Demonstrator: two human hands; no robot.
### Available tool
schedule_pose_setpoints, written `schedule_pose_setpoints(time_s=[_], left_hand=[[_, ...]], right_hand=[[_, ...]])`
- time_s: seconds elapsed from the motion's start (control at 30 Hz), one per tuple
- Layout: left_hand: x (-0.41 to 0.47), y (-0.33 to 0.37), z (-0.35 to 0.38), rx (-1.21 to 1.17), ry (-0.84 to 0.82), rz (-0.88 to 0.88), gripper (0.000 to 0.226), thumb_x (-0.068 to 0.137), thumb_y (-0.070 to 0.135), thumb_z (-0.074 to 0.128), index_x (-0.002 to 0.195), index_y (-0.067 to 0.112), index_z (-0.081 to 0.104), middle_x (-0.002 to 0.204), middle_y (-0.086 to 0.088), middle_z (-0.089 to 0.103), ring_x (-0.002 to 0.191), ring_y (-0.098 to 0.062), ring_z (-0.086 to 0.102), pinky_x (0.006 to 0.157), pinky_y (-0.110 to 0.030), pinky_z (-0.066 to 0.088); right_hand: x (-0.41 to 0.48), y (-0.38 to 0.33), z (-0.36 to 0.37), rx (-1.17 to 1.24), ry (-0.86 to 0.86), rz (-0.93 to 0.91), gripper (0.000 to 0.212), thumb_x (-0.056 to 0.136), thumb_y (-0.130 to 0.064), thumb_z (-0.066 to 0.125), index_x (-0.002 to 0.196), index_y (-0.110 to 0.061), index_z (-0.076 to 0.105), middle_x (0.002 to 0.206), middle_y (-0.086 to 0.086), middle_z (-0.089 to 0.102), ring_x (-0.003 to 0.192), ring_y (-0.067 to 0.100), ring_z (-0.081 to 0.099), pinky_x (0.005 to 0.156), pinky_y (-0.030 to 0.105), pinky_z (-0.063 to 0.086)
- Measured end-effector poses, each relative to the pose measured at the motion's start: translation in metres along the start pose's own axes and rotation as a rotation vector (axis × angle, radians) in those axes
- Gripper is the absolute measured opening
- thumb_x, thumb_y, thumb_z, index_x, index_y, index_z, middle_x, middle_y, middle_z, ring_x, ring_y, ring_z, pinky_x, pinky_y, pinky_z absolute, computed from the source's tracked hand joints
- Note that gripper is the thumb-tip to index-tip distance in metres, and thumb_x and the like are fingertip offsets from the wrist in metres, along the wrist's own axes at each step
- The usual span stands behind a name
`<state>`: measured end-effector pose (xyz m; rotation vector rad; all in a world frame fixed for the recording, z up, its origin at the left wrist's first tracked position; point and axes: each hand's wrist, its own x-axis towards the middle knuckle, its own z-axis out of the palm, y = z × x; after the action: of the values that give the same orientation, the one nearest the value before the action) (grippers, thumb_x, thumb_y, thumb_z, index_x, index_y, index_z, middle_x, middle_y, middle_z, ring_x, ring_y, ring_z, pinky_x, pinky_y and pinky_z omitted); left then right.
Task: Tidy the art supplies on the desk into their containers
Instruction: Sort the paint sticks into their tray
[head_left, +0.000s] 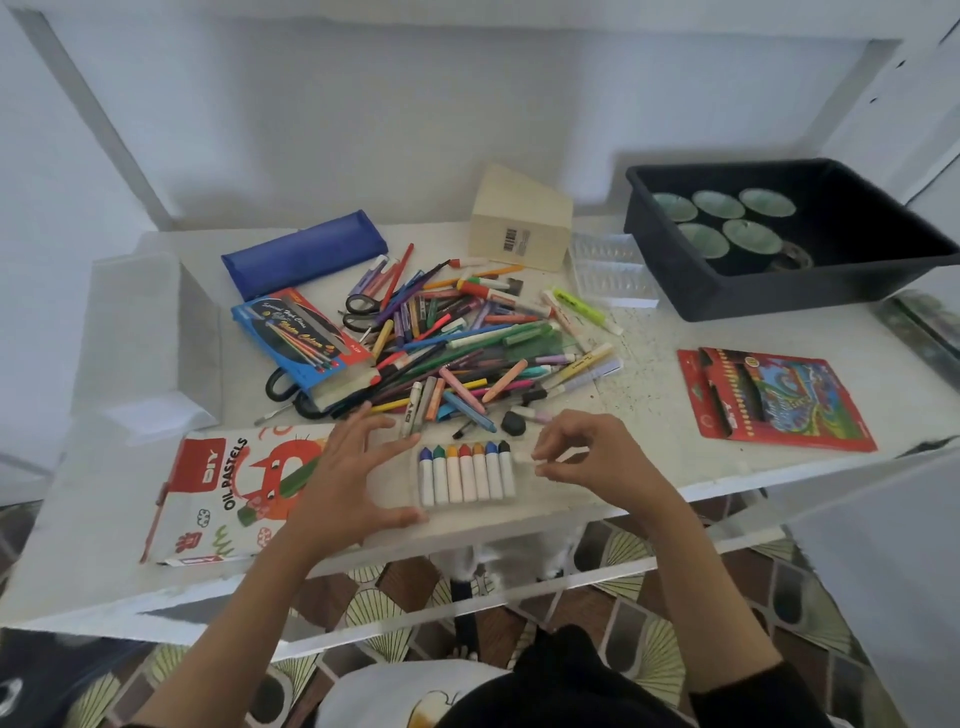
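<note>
Pastel box (223, 488) lies flat at the front left of the desk (649, 415), open end towards the person, nothing in it that I can see

Left hand (358, 467): fingers released and spread, thumb low, other fingers high, spanning the left end of the clear tray (397, 483). Looks like a brace, not a grip; actual contact with the tray is too blurred to confirm. Forearm comes up from below the desk edge, wrist roughly straight

Pastels (465, 473): seven in a row in the tray, tips away from the person, touching side by side, filling its right part. The left part looks unfilled

Right hand (587, 457): fingers curled, thumb and forefinger seem to pinch a white stub (522, 458) just beside the row's right end. Wrist is bent inwards, palm down

My read: the step is loading pastels into the tray, and the task is at an early stage, since the pile (457, 338) behind is unsorted

To do it well:
- keep the left hand bracing so the light tray doesn't skid
- lay each stick tip-away, parallel to the row, and press it into its groove
- a few loose pastels lie at the pile's near edge, so take those first
- slide the tray into the box only once it is full

Red pencil box (779, 400) is well apart at the right, untouched
</note>
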<state>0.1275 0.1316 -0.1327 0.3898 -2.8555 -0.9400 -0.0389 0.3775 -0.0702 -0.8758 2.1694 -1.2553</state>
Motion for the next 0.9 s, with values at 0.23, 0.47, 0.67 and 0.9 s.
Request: schedule_pose_setpoints(time_s=[0.23, 0.47, 0.67, 0.9], left_hand=[[0.0, 0.002, 0.0, 0.008, 0.001, 0.009, 0.086, 0.055, 0.068, 0.074, 0.13, 0.046, 0.038, 0.146, 0.012, 0.03, 0.139, 0.002, -0.002, 0.117, -0.043, 0.007], [-0.001, 0.001, 0.0, 0.006, 0.016, 0.024, 0.085, 0.053, 0.079, 0.053, 0.13, 0.046, 0.038, 0.145, 0.01, 0.033, 0.14, -0.001, 0.003, 0.117, -0.046, 0.012], [-0.002, 0.001, 0.001, -0.011, 0.021, 0.024, 0.086, 0.053, 0.079, 0.055, 0.13, 0.045, 0.04, 0.145, 0.012, 0.032, 0.139, 0.001, 0.001, 0.117, -0.043, 0.009], [-0.002, 0.003, 0.0, -0.013, 0.018, 0.022, 0.086, 0.053, 0.072, 0.069, 0.13, 0.044, 0.041, 0.143, 0.018, 0.029, 0.141, 0.001, -0.001, 0.115, -0.037, 0.006]], right_hand=[[-0.006, 0.001, 0.015, -0.129, -0.077, -0.027, 0.015, 0.071, 0.006, 0.074, 0.076, -0.008, 0.073, 0.089, 0.003, 0.063, 0.078, 0.011, 0.063, 0.076, 0.022, 0.055], [-0.001, 0.007, 0.021, -0.298, -0.043, -0.043, 0.01, 0.072, -0.007, 0.079, 0.079, -0.014, 0.077, 0.08, -0.011, 0.062, 0.078, 0.004, 0.058, 0.066, 0.011, 0.045], [0.003, 0.016, 0.028, -0.378, 0.005, -0.057, 0.008, 0.071, -0.009, 0.079, 0.072, -0.016, 0.074, 0.08, -0.012, 0.061, 0.094, 0.008, 0.055, 0.088, 0.02, 0.039], [0.017, 0.003, 0.016, -0.39, 0.059, -0.117, 0.005, 0.076, -0.011, 0.076, 0.077, -0.013, 0.071, 0.075, -0.01, 0.057, 0.075, 0.007, 0.053, 0.071, 0.021, 0.042]])
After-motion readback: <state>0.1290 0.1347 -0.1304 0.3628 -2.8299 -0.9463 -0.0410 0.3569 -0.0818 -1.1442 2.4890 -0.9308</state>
